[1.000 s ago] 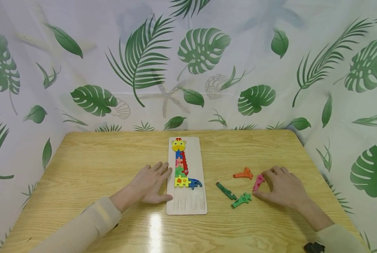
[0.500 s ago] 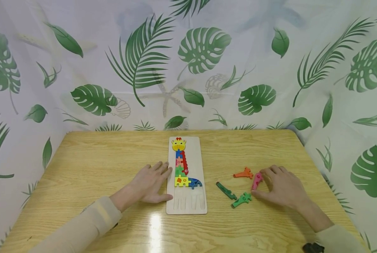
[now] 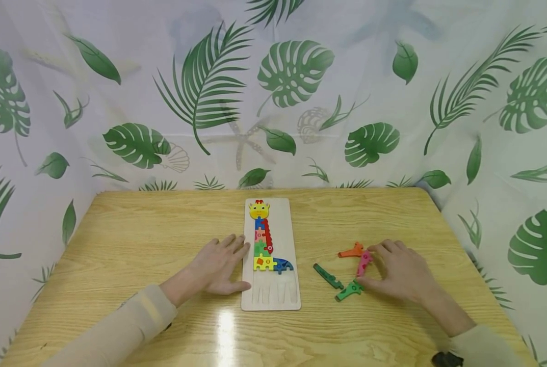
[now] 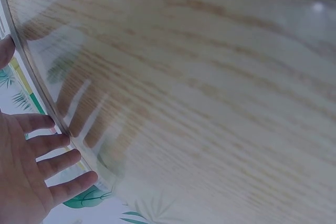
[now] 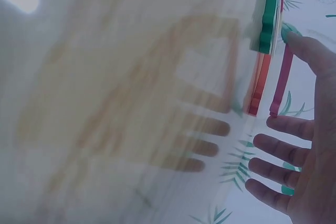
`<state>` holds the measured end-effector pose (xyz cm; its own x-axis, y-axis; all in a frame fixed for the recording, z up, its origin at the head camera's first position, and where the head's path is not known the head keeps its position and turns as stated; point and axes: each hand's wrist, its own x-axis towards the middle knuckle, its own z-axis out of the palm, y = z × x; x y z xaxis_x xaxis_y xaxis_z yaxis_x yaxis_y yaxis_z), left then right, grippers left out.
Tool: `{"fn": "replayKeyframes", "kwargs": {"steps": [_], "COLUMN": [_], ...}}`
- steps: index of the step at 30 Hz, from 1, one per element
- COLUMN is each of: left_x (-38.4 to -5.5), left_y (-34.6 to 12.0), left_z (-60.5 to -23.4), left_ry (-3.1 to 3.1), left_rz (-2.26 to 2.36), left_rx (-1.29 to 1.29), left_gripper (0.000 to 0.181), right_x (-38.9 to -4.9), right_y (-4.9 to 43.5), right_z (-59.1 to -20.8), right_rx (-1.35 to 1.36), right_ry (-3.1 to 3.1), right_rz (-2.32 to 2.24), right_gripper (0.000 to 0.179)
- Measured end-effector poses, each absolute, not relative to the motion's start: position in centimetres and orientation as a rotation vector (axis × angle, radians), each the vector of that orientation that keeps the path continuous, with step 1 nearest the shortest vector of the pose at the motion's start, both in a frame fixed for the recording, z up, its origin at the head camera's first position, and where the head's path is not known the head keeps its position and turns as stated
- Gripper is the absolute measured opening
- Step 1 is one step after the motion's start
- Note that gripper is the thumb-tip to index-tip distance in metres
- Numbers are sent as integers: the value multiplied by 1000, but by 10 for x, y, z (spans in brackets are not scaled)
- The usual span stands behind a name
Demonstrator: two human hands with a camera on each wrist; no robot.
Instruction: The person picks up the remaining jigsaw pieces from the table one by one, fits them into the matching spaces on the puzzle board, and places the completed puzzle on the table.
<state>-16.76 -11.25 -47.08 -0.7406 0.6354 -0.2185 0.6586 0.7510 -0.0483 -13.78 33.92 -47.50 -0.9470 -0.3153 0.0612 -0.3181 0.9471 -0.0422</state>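
My right hand pinches a pink puzzle piece end to end between thumb and forefinger. In the right wrist view the pink piece shows a gap to the tabletop, and the other fingers are spread. Left of the board, my left hand lies with straight fingers, its fingertips and thumb at the edge of the wooden puzzle board. A giraffe's yellow head, several neck pieces, a yellow body piece and a blue piece sit in it. Bare leg recesses show below.
Loose pieces lie between board and right hand: an orange one, a green one and a dark green one. The wooden table ends at a leaf-patterned cloth behind.
My right hand has shifted left with the pink piece, which now overlaps the ends of the orange and green ones in the head view. The left hand stays where it was.
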Motion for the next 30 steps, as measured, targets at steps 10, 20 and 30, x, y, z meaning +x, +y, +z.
{"fn": "replayKeyframes", "kwargs": {"steps": [10, 20, 30], "left_x": [-168, -168, -168], "left_y": [-112, -112, -112], "left_z": [-472, -473, -472], "left_ry": [2765, 2769, 2766], "left_rz": [-169, -197, -186], "left_rx": [1037, 1050, 1036], "left_gripper": [98, 98, 98], "right_x": [-138, -141, -142], "right_y": [327, 311, 296], "right_z": [-473, -476, -480], "right_rx": [528, 579, 622], "right_ry": [-3032, -3021, -2988], "right_rz": [86, 110, 152], "right_gripper": [92, 88, 82]}}
